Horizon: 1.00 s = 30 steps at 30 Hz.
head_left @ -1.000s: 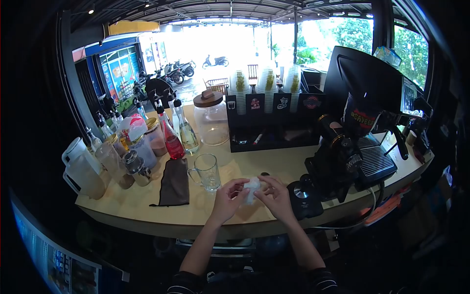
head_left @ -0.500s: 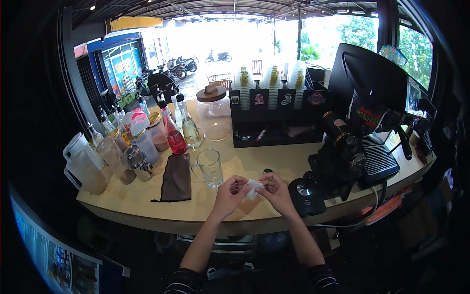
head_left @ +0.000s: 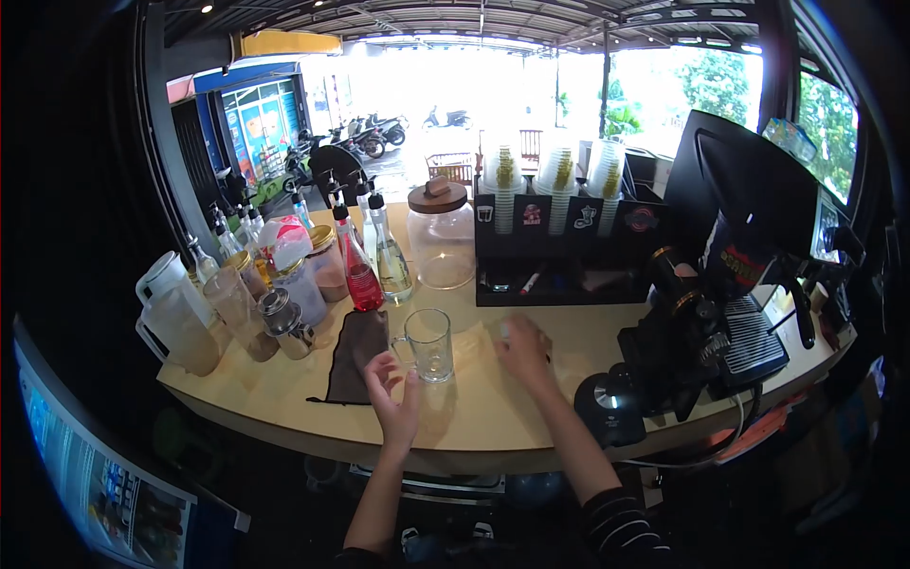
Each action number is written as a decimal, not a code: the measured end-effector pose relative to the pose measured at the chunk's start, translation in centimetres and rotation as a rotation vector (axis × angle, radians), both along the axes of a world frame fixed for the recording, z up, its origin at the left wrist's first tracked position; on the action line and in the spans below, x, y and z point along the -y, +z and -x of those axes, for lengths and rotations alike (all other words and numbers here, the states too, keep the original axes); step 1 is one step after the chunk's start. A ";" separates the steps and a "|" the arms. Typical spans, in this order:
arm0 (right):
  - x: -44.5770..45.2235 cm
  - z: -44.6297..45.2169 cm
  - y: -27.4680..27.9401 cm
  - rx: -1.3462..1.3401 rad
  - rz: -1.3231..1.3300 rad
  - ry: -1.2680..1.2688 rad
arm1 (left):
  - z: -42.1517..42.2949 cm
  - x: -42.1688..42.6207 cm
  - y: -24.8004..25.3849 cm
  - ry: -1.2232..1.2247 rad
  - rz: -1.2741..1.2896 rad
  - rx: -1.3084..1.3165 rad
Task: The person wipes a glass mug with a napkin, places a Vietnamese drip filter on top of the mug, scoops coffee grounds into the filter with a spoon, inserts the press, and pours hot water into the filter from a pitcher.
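Observation:
A clear glass mug (head_left: 431, 346) stands upright on the counter. My left hand (head_left: 391, 394) is just left of the mug, by its handle, with the fingers loosely curled, the thumb apart and nothing held. To the right of the mug, my right hand (head_left: 524, 349) reaches low over the counter, back side up and smeared by motion. At its fingertips shows a small white paper-like piece (head_left: 505, 329); its kind is unclear. Left of the mug lies a brown cloth (head_left: 358, 356), partly behind my left hand.
On the left stand plastic pitchers (head_left: 180, 308), a metal-topped jar (head_left: 284, 322) and a red syrup bottle (head_left: 360, 280). A wood-lidded glass jar (head_left: 443, 247) and a black cup rack (head_left: 569, 247) line the back. A black scale (head_left: 609, 408) and coffee machine (head_left: 701, 332) are right.
My hands have come apart: the left moved left toward the mug's handle, the right moved forward with the white piece both were holding. The camera view has shifted slightly.

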State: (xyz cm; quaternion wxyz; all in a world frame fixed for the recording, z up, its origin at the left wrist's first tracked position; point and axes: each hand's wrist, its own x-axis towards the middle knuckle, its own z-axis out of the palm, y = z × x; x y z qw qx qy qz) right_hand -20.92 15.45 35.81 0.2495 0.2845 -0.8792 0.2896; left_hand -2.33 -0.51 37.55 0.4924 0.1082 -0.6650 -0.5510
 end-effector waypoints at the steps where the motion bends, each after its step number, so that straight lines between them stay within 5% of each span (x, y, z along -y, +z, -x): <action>1: 0.6 -0.7 -0.4 0.088 -0.094 0.023 | 0.0 0.2 0.2 0.002 -0.022 0.079; 9: 1.4 -1.8 -2.3 0.113 -0.250 0.039 | 4.3 0.7 -0.6 0.055 0.269 0.206; 14: 1.1 -2.8 -1.0 0.073 -0.132 0.073 | 4.2 2.6 -0.6 -0.104 0.339 0.226; 18: 1.0 -2.6 -0.7 0.126 0.012 0.178 | 1.0 6.4 0.7 0.020 0.431 0.292; 21: 1.2 -3.0 -0.2 0.157 0.088 0.232 | -2.0 9.8 0.3 0.022 0.657 0.717; 24: 1.2 -3.4 0.4 0.217 0.094 0.254 | -5.5 10.5 -1.1 0.012 0.656 0.776; 30: 1.8 -3.3 -0.4 0.110 0.155 0.341 | -7.1 11.4 -1.1 0.078 0.809 0.628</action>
